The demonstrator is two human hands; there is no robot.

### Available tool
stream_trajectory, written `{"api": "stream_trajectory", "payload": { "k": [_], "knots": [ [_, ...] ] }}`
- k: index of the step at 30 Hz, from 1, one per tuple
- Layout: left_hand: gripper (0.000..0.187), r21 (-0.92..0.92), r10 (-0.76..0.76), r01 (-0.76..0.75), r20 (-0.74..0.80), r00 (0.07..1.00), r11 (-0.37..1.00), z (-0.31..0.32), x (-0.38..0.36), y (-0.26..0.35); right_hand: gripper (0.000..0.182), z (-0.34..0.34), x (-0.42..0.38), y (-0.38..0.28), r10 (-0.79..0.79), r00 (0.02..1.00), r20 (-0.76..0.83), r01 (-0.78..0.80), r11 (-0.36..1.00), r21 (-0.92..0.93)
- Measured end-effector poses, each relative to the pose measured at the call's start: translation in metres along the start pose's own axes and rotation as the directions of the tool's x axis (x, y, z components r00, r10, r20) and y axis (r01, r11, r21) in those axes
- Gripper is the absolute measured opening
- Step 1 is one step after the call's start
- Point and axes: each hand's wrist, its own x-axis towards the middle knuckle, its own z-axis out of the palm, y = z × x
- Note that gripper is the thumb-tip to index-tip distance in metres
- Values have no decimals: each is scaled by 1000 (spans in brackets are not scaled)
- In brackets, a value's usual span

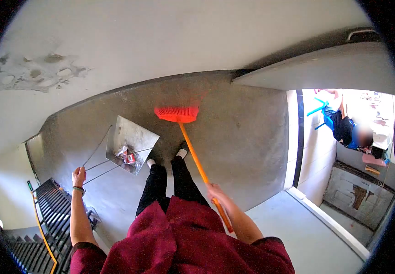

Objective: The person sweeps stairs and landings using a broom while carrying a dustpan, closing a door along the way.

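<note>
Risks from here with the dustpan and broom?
1. The dustpan hangs tilted from wire handles in the left hand; the litter near its lower edge may slide out.
2. The stair railing is close on the left; the pan might catch it.
3. The right hand alone holds the broom, which may wobble.

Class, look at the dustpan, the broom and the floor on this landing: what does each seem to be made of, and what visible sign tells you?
Grey flat dustpan: probably sheet metal, dull finish, with thin wire handle rods held by the left hand.
Orange broom: bristles look like plastic, uniformly bright; the orange stick in the right hand is smooth, plastic or coated, unclear which.
Grey floor: likely bare concrete, matte and mottled.
</note>
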Motion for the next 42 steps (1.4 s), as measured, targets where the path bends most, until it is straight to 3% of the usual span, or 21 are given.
{"api": "stream_trajectory", "payload": {
  "k": [3, 8, 9, 12, 13, 14, 16, 18, 20, 22, 23, 25, 27, 28, 29, 32, 34, 37, 38, 40, 42],
  "knots": [
    [28, -28, 72, -71, 42, 997, 997, -20, 11, -3, 35, -4, -29, 13, 103, 995, -7, -102, 991, 89],
    [27, -125, 125, -105, 160, 979, 987, -40, 34, -47, 39, 30, -18, 37, -72, 938, -340, 126, 982, 138],
    [27, -148, 115, -86, 205, 972, 985, -39, 45, -63, 42, 34, -14, 23, -103, 941, -323, 142, 985, 98],
    [29, -84, 100, -71, 418, 903, 994, -36, 54, -79, 46, 68, 26, -31, -146, 935, -323, 187, 977, 100],
    [30, 39, 261, -303, 411, 874, 952, -33, 49, -77, 45, 76, 45, -48, -70, 939, -336, 145, 968, 203],
    [31, 114, 133, -194, 403, 906, 974, -38, 34, -47, 45, 91, 59, -60, 4, 940, -341, 108, 945, 307],
    [31, 192, 247, -336, 377, 893, 922, -35, 58, -94, 42, 135, 51, -74, -58, 981, -183, 28, 986, -163],
    [31, 220, 226, -331, 397, 890, 918, -48, 66, -100, 34, 194, 57, -49, -66, 991, -116, 98, 950, 295],
    [31, 244, 211, -335, 422, 881, 910, -59, 77, -105, 27, 251, 22, -60, 47, 997, -56, -18, 902, 431],
    [30, 248, 163, -288, 427, 890, 925, -71, 89, -101, 28, 282, -7, -64, 50, 998, 34, -60, 875, 480],
    [31, 284, 243, -385, 427, 871, 878, -76, 91, -91, 27, 288, -11, -59, -8, 991, 135, -76, 792, 605],
    [31, 301, 218, -363, 423, 879, 882, -73, 137, -134, 27, 294, -15, -50, -85, 965, 246, -131, 659, 741],
    [31, 296, 240, -402, 459, 855, 867, -72, 161, -145, 27, 299, -31, -38, -104, 980, 169, -52, 686, 725],
    [31, 294, 160, -318, 454, 876, 901, -76, 159, -139, 27, 303, -40, -29, -115, 987, 109, 9, 727, 687],
    [30, 296, 75, -225, 446, 892, 928, -82, 154, -134, 27, 306, -48, -19, -66, 995, 76, -15, 651, 759],
    [28, 372, 49, -261, 492, 869, 891, -104, 151, -139, 27, 305, -54, 24, -25, 999, -48, 54, 575, 816],
    [26, 292, -6, -153, 479, 878, 944, -115, 147, -145, 26, 301, -44, 51, 24, 955, -295, 187, 722, 666],
    [26, 331, 109, -310, 507, 855, 891, -133, 131, -142, 25, 271, -31, 82, 32, 850, -525, 310, 776, 549],
    [27, 288, 191, -404, 557, 808, 868, -138, 134, -157, 25, 254, -23, 93, 30, 825, -564, 326, 790, 519],
    [27, 251, 273, -501, 600, 752, 828, -147, 123, -161, 23, 219, 31, 151, -314, 772, -553, 574, 718, 394],
    [28, 398, 24, -242, 481, 877, 885, -158, 83, -131, 28, 197, 44, 139, -52, 892, -450, 356, 695, 625]
  ]
}}
